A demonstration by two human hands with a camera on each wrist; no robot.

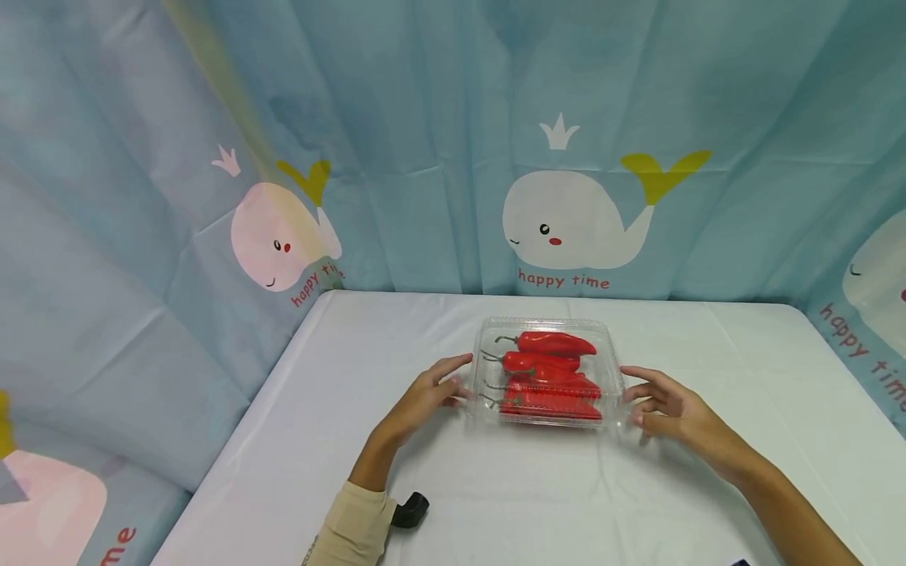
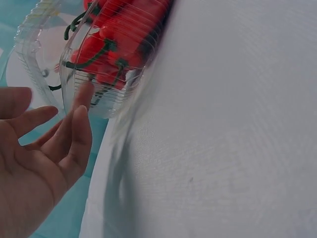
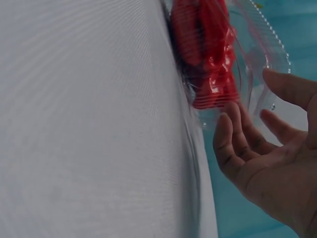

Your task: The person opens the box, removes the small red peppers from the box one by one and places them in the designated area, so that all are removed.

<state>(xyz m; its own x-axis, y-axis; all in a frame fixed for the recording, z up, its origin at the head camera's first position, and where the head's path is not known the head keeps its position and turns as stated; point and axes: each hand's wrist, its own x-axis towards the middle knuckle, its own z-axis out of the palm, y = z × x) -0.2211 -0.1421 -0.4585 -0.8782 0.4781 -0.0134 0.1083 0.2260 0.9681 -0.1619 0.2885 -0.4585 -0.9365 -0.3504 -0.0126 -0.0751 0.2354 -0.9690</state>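
At the near edge, a beige sleeve (image 1: 354,523) is covering the left forearm, and a black curved piece (image 1: 410,511) is projecting beside it. Part of a dark object (image 1: 740,563) is showing at the bottom edge, near the bare right forearm; it is too cut off to identify. A white cloth (image 1: 524,495) is covering the table.

Farther in, the left hand (image 1: 425,393) is reaching to the left side of a clear plastic box (image 1: 610,369), fingers spread and slightly bent. The right hand (image 1: 661,409) is reaching to the right side, fingers likewise spread and loosely curved. Whether the fingertips are touching the walls cannot be told.

The box is resting flat on the cloth between the hands, toward the far edge. Red peppers (image 1: 555,343) are lying inside, stems pointing left. The ribbed plastic is standing between the hands and the peppers, blurring the nearer ones.

Beyond the table, a blue curtain (image 1: 425,228) is hanging in folds, showing a white whale (image 1: 566,224) behind the box.
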